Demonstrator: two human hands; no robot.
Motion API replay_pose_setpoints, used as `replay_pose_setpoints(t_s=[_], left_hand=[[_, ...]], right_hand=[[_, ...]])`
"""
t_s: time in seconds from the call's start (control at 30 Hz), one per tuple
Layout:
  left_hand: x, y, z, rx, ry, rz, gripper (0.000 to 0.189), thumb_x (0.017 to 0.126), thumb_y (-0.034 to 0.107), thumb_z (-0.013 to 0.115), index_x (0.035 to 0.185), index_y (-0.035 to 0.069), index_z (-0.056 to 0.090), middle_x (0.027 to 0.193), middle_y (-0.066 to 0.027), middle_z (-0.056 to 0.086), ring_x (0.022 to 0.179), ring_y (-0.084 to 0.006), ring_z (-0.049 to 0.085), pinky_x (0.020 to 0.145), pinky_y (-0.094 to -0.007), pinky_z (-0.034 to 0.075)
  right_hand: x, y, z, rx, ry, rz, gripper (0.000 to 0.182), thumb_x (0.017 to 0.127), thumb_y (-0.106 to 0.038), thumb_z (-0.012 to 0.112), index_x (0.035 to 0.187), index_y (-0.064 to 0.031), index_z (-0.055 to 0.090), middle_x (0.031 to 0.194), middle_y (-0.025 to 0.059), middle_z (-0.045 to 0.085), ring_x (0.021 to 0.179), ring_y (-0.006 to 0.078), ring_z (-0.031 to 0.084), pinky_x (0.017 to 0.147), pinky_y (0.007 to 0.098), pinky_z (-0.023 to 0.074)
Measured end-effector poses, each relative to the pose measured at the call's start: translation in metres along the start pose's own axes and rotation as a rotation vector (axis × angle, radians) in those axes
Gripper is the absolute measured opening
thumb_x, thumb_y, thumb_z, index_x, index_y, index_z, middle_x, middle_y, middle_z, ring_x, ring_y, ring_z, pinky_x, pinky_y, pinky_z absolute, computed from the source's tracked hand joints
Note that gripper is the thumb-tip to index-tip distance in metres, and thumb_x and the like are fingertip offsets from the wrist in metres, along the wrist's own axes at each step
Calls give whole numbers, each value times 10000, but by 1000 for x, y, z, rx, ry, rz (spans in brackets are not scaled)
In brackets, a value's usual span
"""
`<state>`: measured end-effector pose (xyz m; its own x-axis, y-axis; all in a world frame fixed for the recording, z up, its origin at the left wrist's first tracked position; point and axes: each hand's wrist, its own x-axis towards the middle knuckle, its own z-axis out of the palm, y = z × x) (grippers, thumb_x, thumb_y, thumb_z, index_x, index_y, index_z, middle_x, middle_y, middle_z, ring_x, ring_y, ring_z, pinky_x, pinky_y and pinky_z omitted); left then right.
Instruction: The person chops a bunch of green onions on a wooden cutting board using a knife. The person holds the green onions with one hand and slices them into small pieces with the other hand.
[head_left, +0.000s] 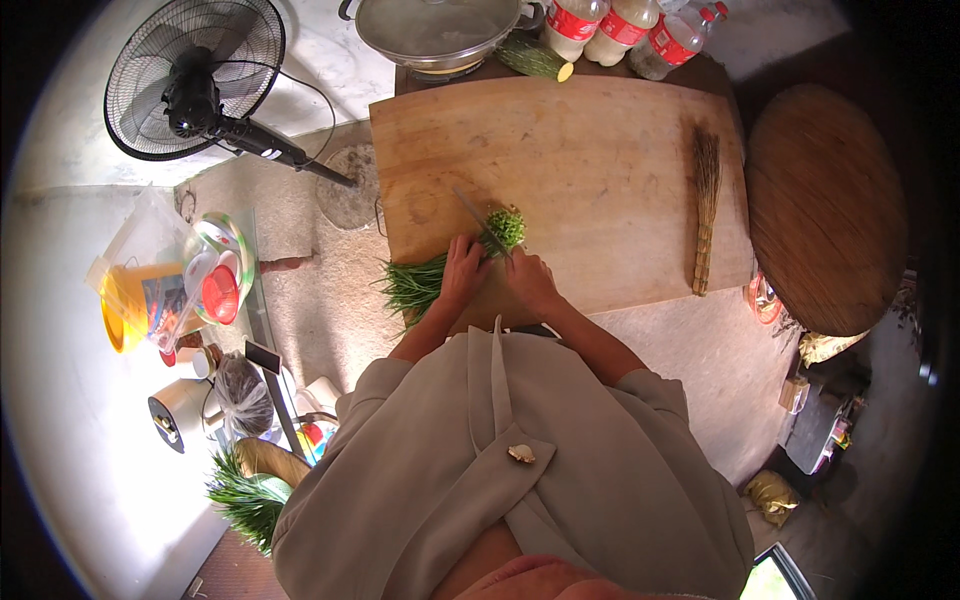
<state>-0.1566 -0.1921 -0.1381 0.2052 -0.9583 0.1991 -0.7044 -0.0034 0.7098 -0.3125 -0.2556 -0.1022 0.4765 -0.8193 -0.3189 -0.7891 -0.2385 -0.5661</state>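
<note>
A bunch of long green stalks, likely chives (418, 283), lies across the near left corner of a large wooden board (585, 180), its leafy ends reaching past the left edge. My left hand (465, 270) presses down on the bunch close to its cut end. My right hand (529, 279) grips a kitchen knife (480, 216), whose blade points away and to the left. Just right of the blade sits a small heap of chopped green pieces (508, 226). The knife's handle is hidden in my right hand.
A straw whisk brush (705, 210) lies at the board's right. Behind the board are a lidded pan (439, 30), a green gourd (534, 56) and several plastic bottles (619, 31). A round wooden board (829, 210) is at right, a standing fan (195, 90) at left.
</note>
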Motion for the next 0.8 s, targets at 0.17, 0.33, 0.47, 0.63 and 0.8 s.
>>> replay_pose_setpoints(t_s=[0.17,0.33,0.47,0.63,0.8], left_hand=[[-1,-4,7,3,1,-26,171,754,49,689,878,19,575,1067,-165,534,1025,-386,516,897,-463,460],[-1,-9,14,3,36,-24,122,777,13,649,883,4,587,1120,-167,548,1044,-385,523,910,-458,462],[1,-8,12,-20,43,-14,123,782,10,647,891,1,590,1104,-166,557,1034,-382,532,892,-450,471],[2,-8,9,-48,48,-36,115,784,14,652,879,12,587,1056,-155,565,988,-384,544,858,-451,481],[4,-9,8,-45,52,-29,111,779,11,657,857,20,578,1032,-139,565,982,-366,549,847,-443,485]], right_hand=[[0,2,6,-78,-39,39,251,977,-283,490,1003,-39,541,781,281,653,769,484,650,710,598,508],[0,1,8,-116,-95,27,240,967,-267,480,1028,-40,527,793,281,659,777,473,660,717,589,517],[2,-6,1,-133,-128,27,229,953,-246,494,1038,-36,528,830,285,662,800,475,660,720,581,522],[11,-15,-10,-122,-157,32,192,923,-194,509,1001,-23,545,850,277,662,816,463,668,726,570,532],[24,-10,5,-77,-119,43,197,913,-193,520,992,-18,566,845,278,659,824,477,659,732,579,524]])
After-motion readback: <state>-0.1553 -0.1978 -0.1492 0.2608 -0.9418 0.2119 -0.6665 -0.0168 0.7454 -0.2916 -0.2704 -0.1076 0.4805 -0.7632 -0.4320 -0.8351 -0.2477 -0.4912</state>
